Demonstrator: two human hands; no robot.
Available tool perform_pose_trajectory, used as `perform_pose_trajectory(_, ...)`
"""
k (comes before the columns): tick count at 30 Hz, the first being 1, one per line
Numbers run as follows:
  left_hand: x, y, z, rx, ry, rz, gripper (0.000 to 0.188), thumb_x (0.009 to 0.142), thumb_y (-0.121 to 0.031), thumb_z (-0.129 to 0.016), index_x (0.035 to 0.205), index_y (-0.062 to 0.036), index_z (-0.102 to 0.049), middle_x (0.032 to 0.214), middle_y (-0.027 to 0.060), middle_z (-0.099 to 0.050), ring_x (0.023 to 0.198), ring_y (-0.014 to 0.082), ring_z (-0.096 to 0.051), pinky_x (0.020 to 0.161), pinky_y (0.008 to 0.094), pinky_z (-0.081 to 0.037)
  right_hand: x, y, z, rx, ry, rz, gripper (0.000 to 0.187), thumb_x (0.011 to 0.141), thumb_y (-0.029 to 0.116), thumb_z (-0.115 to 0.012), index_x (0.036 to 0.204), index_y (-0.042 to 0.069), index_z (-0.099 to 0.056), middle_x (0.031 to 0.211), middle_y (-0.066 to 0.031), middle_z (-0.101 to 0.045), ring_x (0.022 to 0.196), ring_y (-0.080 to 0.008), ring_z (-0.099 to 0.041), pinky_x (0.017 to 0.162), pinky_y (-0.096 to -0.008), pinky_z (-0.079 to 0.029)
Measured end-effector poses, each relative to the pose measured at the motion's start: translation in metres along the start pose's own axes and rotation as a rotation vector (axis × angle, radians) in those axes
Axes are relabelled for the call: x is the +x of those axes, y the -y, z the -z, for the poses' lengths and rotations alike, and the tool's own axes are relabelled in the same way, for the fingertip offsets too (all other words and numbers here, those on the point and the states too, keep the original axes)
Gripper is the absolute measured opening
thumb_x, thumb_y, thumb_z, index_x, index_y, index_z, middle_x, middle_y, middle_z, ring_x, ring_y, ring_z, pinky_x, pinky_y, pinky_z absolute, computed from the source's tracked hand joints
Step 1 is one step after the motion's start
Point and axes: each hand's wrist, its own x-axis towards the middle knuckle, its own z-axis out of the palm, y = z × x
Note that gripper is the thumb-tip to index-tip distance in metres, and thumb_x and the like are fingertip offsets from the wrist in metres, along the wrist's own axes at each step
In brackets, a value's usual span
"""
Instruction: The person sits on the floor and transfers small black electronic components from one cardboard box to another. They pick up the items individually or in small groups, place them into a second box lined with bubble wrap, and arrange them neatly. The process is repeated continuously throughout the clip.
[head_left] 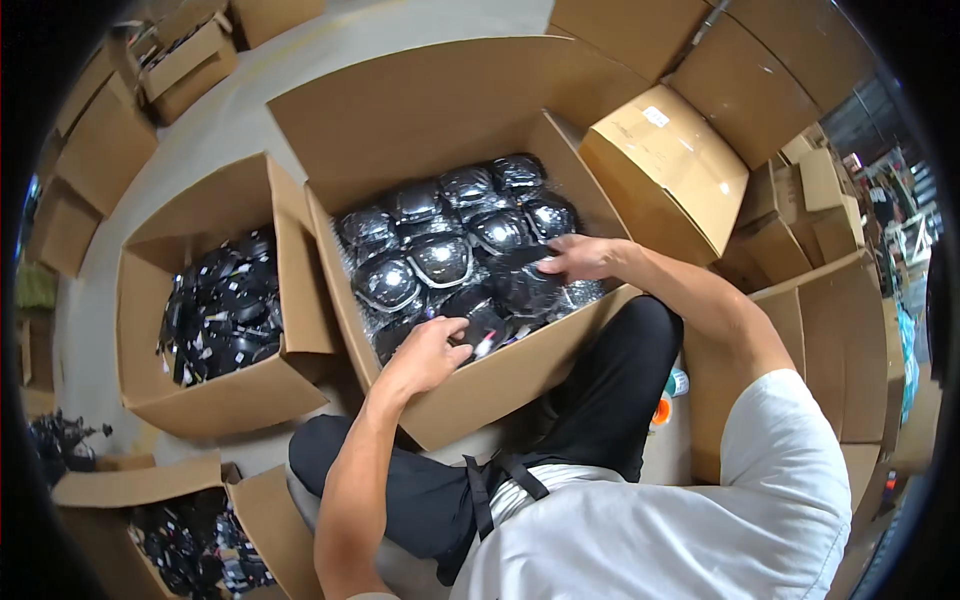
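A large open cardboard box (pixel 470 400) stands before me, holding rows of shiny, rounded black pieces (pixel 440 258) in clear plastic wrap. In its near right part, my right hand (pixel 585 257) pinches the edge of a dark rounded piece (pixel 528 288) between thumb and fingers. My left hand (pixel 432 352) reaches over the near wall, its thumb and fingers curved and apart. Just beyond those fingertips lies another black piece (pixel 480 325), near a small white and pink tag (pixel 486 345). Whether the left fingertips touch that piece cannot be made out.
Left of the large box, a smaller open carton (pixel 215 400) contains many black parts with white tags. Another carton (pixel 255 520) of similar parts is at lower left. A closed box (pixel 665 165) sits at right. An orange roll (pixel 661 411) lies by my knee.
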Motion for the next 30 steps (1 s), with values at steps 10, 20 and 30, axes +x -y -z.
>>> perform_pose_trajectory(10, -0.121, -0.045, 0.069, -0.017, -0.566, -0.312, 0.033, 0.087, -0.015, -0.071, 0.116, 0.0027, -0.066, 0.093, 0.0211, -0.067, 0.082, 0.0329, -0.068, 0.073, 0.0417, -0.054, 0.01, -0.049, -0.028, -0.214, 0.001, 0.113, 0.029, 0.101, 0.014, -0.059, 0.124, -0.003, -0.056, 0.106, -0.0091, -0.067, 0.088, -0.0192, -0.066, 0.079, -0.0388, -0.059)
perform_pose_trajectory(20, -0.537, 0.17, 0.165, -0.421, -1.376, 0.65, 0.033, 0.094, -0.004, -0.066, 0.126, 0.0002, -0.065, 0.101, 0.0081, -0.073, 0.078, 0.0107, -0.067, 0.068, 0.0216, -0.054, 0.024, -0.026, 0.042, -0.572, -0.191, 0.151, 0.019, 0.093, 0.012, -0.064, 0.076, 0.004, -0.058, 0.062, -0.0016, -0.056, 0.055, -0.0084, -0.054, 0.045, -0.0264, -0.04)
perform_pose_trajectory(30, -0.643, 0.311, 0.14, 0.6, -1.109, 1.162, 0.054, 0.088, -0.038, -0.074, 0.122, 0.0032, -0.065, 0.113, 0.0214, -0.071, 0.103, 0.0319, -0.066, 0.094, 0.0434, -0.049, -0.025, -0.05, 0.006, -0.694, -0.212, -0.018, 0.017, 0.089, 0.015, -0.07, 0.094, 0.001, -0.061, 0.07, 0.0, -0.057, 0.063, -0.0097, -0.053, 0.056, -0.0309, -0.047)
